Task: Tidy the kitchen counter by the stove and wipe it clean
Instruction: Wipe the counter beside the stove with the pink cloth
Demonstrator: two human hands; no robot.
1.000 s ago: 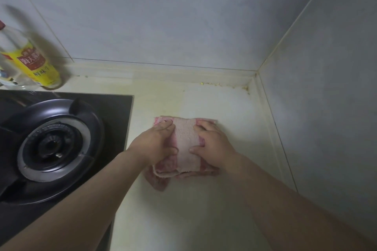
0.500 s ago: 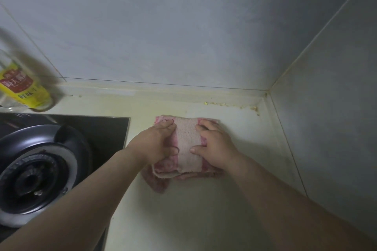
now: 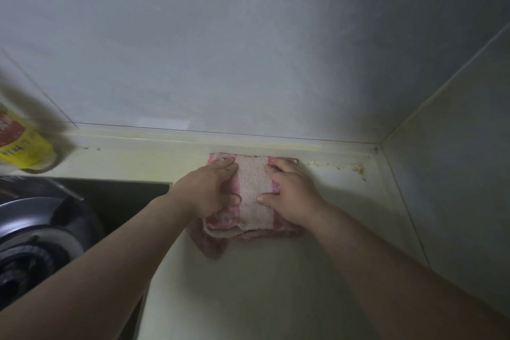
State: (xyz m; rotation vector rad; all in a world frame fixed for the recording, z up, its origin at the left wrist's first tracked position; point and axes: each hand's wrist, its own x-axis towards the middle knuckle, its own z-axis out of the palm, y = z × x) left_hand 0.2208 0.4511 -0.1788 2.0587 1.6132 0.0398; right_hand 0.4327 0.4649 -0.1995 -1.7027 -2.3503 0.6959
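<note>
Since the earlier frames the cloth [image 3: 252, 190] has moved from mid-counter [image 3: 276, 284] up against the back ledge [image 3: 165, 138], short of the crumbs [image 3: 336, 166] to its right. Folded, its long axis runs toward the wall. Left hand [image 3: 209, 190] and right hand [image 3: 289, 193] press flat on it, fingers spread, not gripping. The stove [image 3: 41, 229] lies left.
</note>
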